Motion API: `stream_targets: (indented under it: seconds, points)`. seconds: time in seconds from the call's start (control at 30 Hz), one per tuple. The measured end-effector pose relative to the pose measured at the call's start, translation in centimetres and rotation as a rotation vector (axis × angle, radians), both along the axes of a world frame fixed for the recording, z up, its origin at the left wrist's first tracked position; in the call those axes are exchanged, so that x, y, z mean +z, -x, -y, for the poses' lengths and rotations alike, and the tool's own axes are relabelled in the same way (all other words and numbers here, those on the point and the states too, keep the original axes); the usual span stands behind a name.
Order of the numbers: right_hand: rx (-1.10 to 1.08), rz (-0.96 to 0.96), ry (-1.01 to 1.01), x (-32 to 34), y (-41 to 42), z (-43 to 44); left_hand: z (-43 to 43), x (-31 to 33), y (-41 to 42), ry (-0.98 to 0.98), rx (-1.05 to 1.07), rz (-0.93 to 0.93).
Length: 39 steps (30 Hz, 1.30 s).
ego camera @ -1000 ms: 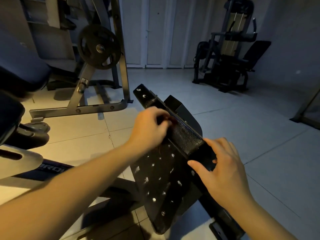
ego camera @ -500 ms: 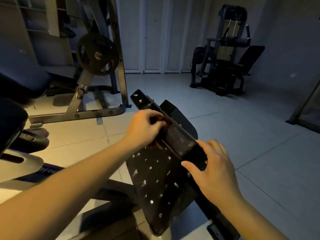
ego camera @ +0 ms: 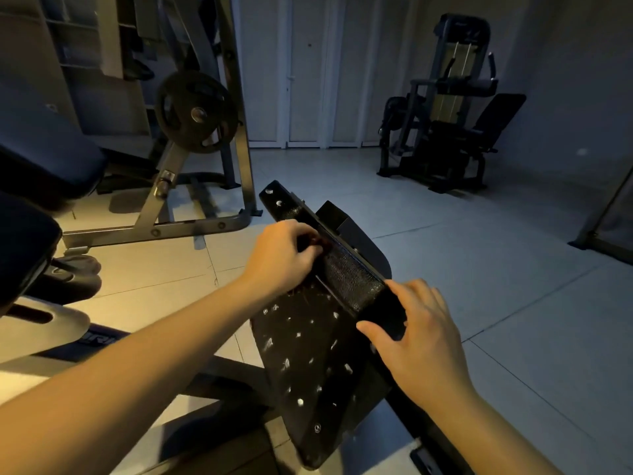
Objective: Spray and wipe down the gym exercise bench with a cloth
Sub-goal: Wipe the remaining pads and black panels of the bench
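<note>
Fingers first, as I read them on my feed: the left hand [ego camera: 284, 258] had its fingers curled close together, knuckles up, bunching a dark reddish cloth [ego camera: 317, 244] and pressing it against the upper part of the black bench pad [ego camera: 308, 354]. Only a scrap of that cloth showed past the fingertips. The right hand [ego camera: 421, 334] was clamped on the pad's raised, textured ridge lower down, with the thumb stretched out along the near face and the other fingers spread slightly and hooked over the far edge. The pad itself sat tilted in the middle of my view, its broad face dotted with white flecks [ego camera: 286, 363] (foam or droplets, I could not say which). As for anything that held things, I saw only the shelves [ego camera: 85, 46] at the upper left, too dim for me to read their contents. A weight plate [ego camera: 197, 111] hung on the rack behind the pad, and another machine [ego camera: 445, 114] stood well apart on the tiled floor [ego camera: 479, 252].
</note>
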State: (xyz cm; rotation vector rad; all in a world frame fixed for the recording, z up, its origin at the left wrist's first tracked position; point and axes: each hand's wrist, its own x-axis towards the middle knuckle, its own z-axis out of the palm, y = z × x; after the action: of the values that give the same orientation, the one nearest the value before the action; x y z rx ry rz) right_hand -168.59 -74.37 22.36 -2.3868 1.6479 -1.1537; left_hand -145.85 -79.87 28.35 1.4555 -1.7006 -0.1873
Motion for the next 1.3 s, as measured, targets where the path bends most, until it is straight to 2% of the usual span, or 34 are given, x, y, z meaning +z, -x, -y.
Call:
stream_targets:
  seconds: [0.07, 0.13, 0.23, 0.33, 0.43, 0.53, 0.6, 0.7, 0.77, 0.87, 0.93, 1.03, 1.1, 1.17, 1.23, 1.3]
  points:
    - [-0.002, 0.0, 0.005, 0.0, -0.1, -0.1, -2.3, -0.4, 0.9, -0.03, -0.147, -0.017]
    - [-0.001, 0.008, 0.004, 0.0, -0.1, -0.1, -4.7, -1.1, 1.8, -0.016, -0.251, 0.054]
    - [0.005, 0.017, 0.007, 0.0, -0.1, -0.1, -2.6, -1.1, 1.1, 0.048, -0.101, 0.159]
    - [-0.001, 0.001, 0.002, 0.1, -0.1, -0.1, 0.2, -0.3, -0.3, -0.012, 0.073, 0.04]
    - [0.001, -0.004, 0.0, 0.0, -0.1, -0.1, -2.0, -0.9, 0.5, -0.04, -0.092, -0.003]
    - [0.004, 0.015, 0.009, -0.1, -0.1, -0.1, -5.6, -2.1, 1.5, -0.018, -0.25, 0.079]
    - [-0.002, 0.017, 0.01, -0.2, -0.1, 0.0, -4.4, -2.1, 1.0, 0.011, -0.169, 0.074]
    - [-0.004, 0.002, 0.004, -0.2, -0.1, 0.1, -0.7, -1.6, -0.2, 0.005, 0.06, -0.012]
    - [-0.005, -0.003, -0.003, -0.2, 0.0, 0.1, -0.1, -1.3, -0.2, 0.023, 0.112, -0.041]
    - [-0.004, 0.0, -0.003, -0.3, -0.1, 0.0, -3.1, -1.6, 0.6, 0.01, -0.115, -0.017]
    - [-0.009, 0.003, -0.001, -0.3, -0.2, 0.1, -4.5, -1.8, 1.0, -0.012, -0.244, 0.074]
    - [-0.012, 0.013, 0.003, -0.4, -0.2, 0.1, -1.5, -1.2, 0.1, 0.0, -0.088, 0.164]
    - [-0.016, 0.008, 0.005, -0.3, -0.2, 0.0, 1.1, -0.5, -0.9, -0.022, 0.087, 0.116]
    - [-0.01, 0.004, 0.002, -0.2, -0.1, 0.0, 2.0, -0.2, -1.2, -0.032, 0.166, 0.064]
    - [-0.006, 0.005, 0.0, -0.1, -0.2, 0.0, 0.6, -0.1, -0.5, -0.036, 0.094, 0.057]
    - [-0.005, 0.006, 0.0, -0.2, -0.2, 0.0, -2.2, -0.1, 0.6, -0.057, -0.11, 0.042]
